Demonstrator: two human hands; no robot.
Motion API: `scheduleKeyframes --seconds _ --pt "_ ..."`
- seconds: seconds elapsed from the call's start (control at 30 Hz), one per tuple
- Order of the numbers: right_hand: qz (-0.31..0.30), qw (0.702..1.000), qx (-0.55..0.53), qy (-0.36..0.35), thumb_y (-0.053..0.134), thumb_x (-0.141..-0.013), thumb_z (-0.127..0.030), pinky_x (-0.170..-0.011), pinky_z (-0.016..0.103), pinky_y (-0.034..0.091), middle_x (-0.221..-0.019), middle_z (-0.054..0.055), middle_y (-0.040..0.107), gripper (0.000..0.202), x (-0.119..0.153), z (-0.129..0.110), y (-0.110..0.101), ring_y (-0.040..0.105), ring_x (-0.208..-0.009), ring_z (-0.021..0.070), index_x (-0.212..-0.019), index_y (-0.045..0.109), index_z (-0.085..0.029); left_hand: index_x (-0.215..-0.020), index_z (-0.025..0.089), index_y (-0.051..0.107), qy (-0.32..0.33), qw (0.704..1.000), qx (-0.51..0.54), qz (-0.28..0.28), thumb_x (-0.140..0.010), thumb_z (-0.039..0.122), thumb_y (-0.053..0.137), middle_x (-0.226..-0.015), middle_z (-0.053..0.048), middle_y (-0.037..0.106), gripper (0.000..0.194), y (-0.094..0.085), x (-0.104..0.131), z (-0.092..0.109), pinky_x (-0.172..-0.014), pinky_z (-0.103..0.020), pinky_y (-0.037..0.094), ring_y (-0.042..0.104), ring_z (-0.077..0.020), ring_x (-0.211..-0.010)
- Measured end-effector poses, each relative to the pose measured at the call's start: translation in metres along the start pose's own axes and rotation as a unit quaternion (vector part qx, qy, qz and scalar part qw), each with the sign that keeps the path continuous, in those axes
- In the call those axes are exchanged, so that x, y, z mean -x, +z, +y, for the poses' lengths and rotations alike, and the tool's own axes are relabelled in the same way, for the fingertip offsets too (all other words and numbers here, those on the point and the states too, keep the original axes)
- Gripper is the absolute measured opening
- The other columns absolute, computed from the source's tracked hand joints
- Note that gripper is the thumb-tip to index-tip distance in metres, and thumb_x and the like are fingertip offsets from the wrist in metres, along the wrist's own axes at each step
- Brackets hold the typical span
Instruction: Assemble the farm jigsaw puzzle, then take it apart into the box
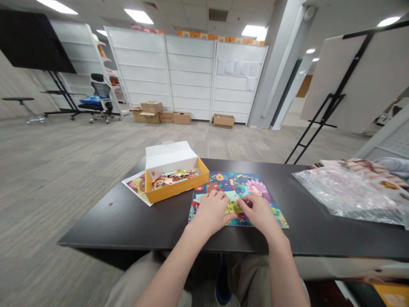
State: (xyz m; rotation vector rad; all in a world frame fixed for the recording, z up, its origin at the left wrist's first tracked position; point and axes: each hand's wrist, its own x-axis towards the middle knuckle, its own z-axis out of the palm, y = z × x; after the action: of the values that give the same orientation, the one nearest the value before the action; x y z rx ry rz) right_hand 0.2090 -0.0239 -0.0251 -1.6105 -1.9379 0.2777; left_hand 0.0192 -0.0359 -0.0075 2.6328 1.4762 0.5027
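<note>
A colourful picture board (255,187) lies on the dark table, with a partly joined jigsaw puzzle (234,207) in light green and yellow-green on top of it. My left hand (212,209) rests palm down over the left part of the puzzle, fingers stretched out and thumb apart; it covers some of the pieces. At the puzzle's right edge, my right hand (255,209) pinches a small puzzle piece between thumb and forefinger, mostly hidden by the fingertips. Beyond my left hand stands a yellow box (175,190), lid up, holding many loose puzzle pieces (174,177).
A printed picture sheet (138,186) sticks out from under the box's left side. On the right of the black table (128,226) lie clear plastic packaging (348,196) and folded striped cloth (367,168). Cardboard boxes (150,113) stand by the far shelves.
</note>
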Motion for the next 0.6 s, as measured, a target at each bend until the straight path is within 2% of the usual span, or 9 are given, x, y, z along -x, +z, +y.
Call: scheduleKeyframes --seconds 0.17,0.27,0.37,0.47,0.53,0.6 --pt "-0.041 0.996 -0.077 0.028 0.054 -0.088 -0.042 -0.066 0.033 0.044 -0.073 0.006 0.074 0.032 0.000 0.000 -0.001 0.064 -0.066 0.0218 -0.072 0.071 -0.020 -0.101 0.016 0.067 0.021 1.000 0.018 0.013 -0.085 0.043 0.069 -0.107 -0.011 0.069 0.031 -0.001 0.000 0.001 -0.094 -0.040 0.048 0.060 -0.0281 -0.106" --pt "-0.033 0.991 -0.123 0.044 0.054 -0.088 -0.045 -0.065 0.032 0.046 -0.076 0.006 0.074 0.031 0.000 0.001 -0.001 0.064 -0.064 0.0205 -0.078 0.069 -0.020 -0.103 0.017 0.067 0.018 0.997 0.038 0.070 -0.086 0.041 0.068 -0.111 -0.010 0.070 0.029 -0.008 0.002 -0.008 -0.096 -0.040 0.048 0.061 -0.0271 -0.107" --pt "-0.005 0.993 -0.105 0.054 0.053 -0.088 -0.043 -0.065 0.033 0.046 -0.080 0.006 0.074 0.029 -0.001 0.002 0.002 0.063 -0.063 0.0199 -0.083 0.069 -0.019 -0.110 0.018 0.067 -0.024 0.984 0.052 0.168 -0.088 0.042 0.066 -0.118 -0.009 0.070 0.033 -0.023 0.005 -0.031 -0.098 -0.039 0.048 0.062 -0.0258 -0.109" --pt "-0.005 0.997 -0.061 0.046 0.054 -0.088 -0.038 -0.067 0.033 0.046 -0.085 0.007 0.074 0.025 -0.001 0.000 0.005 0.063 -0.065 0.0202 -0.085 0.071 -0.020 -0.112 0.019 0.067 -0.097 0.959 0.024 0.264 -0.089 0.042 0.063 -0.118 -0.010 0.069 0.033 -0.039 0.008 -0.065 -0.102 -0.041 0.046 0.061 -0.0273 -0.111" --pt "-0.011 0.999 -0.031 0.034 0.054 -0.089 -0.036 -0.070 0.034 0.046 -0.089 0.008 0.074 0.025 -0.001 -0.001 0.007 0.064 -0.070 0.0209 -0.084 0.072 -0.020 -0.114 0.018 0.067 -0.156 0.944 -0.018 0.290 -0.090 0.046 0.061 -0.123 -0.012 0.067 0.037 -0.046 0.009 -0.085 -0.103 -0.046 0.045 0.059 -0.0311 -0.115" --pt "-0.015 0.999 -0.006 0.028 0.053 -0.089 -0.035 -0.073 0.034 0.047 -0.091 0.009 0.072 0.026 0.000 -0.002 0.009 0.064 -0.073 0.0217 -0.083 0.073 -0.020 -0.120 0.016 0.065 -0.193 0.933 -0.060 0.299 -0.090 0.044 0.061 -0.135 -0.016 0.060 0.042 -0.050 0.008 -0.096 -0.105 -0.051 0.043 0.053 -0.0360 -0.123"
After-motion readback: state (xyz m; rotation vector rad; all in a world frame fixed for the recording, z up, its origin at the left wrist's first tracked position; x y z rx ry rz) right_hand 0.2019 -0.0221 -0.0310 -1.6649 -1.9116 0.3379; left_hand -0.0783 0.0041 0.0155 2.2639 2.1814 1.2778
